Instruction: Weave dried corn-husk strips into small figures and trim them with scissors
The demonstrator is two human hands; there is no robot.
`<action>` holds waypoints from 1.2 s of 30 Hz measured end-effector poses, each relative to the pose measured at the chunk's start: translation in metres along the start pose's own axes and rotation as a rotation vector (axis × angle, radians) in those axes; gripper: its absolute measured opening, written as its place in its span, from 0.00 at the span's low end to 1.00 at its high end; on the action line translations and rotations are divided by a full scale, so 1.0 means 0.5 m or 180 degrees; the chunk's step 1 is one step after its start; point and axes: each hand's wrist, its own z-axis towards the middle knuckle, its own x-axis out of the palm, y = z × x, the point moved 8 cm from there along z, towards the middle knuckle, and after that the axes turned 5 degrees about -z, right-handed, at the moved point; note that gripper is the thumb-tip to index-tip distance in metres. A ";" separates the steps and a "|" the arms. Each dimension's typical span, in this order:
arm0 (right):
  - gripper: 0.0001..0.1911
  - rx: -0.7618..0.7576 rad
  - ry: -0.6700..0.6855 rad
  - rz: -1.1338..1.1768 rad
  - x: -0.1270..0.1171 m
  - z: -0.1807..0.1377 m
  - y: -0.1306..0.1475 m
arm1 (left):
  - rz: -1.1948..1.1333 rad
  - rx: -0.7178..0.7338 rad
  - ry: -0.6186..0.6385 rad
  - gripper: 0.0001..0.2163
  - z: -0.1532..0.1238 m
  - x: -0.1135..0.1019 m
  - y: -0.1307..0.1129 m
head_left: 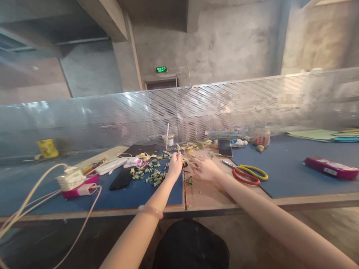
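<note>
My left hand (175, 165) is closed at the seam between the blue mat and a brown board (207, 196). A thin, pale, stalk-like piece (178, 147) shows at its fingertips. Flat and low over the board, my right hand (206, 169) has its fingers stretched toward the left one, above dried plant scraps. Left of my hands lies a loose heap of dried green plant pieces (155, 177). One small leafy clump (191, 181) rests on the board between my wrists. Scissors (246, 175) with red and yellow handles lie to the right of my right hand.
A black phone (121, 178) and a power strip with plugs and cords (80, 186) are at left. Behind stand a plastic cup with a straw (169, 142), a dark screen (225, 147), a bottle (238, 142) and a jar (261, 137). A magenta box (331, 168) lies right.
</note>
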 end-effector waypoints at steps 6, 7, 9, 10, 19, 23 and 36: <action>0.15 0.0145 -0.0051 0.0476 0.003 0.005 -0.001 | 0.0158 0.0117 0.0271 0.13 -0.004 0.019 -0.010; 0.15 0.0175 -0.0050 0.0597 0.005 0.006 -0.004 | 0.0182 0.0115 0.0310 0.12 -0.005 0.021 -0.010; 0.12 0.0217 -0.0055 0.0796 0.012 0.006 -0.010 | 0.0232 0.0083 0.0379 0.11 -0.005 0.025 -0.007; 0.11 0.0239 -0.0064 0.0875 0.015 0.007 -0.014 | 0.0257 0.0054 0.0403 0.10 -0.005 0.026 -0.005; 0.10 0.0506 -0.0308 0.1096 0.019 0.013 -0.037 | 0.0573 0.0198 0.0473 0.06 -0.005 0.028 -0.005; 0.10 0.0592 -0.0171 0.0728 0.020 0.007 -0.036 | 0.0708 0.0277 0.0671 0.08 -0.011 0.036 -0.011; 0.11 0.0633 0.0090 0.0095 0.027 0.007 -0.046 | 0.0826 0.0111 0.0903 0.05 -0.024 0.044 -0.018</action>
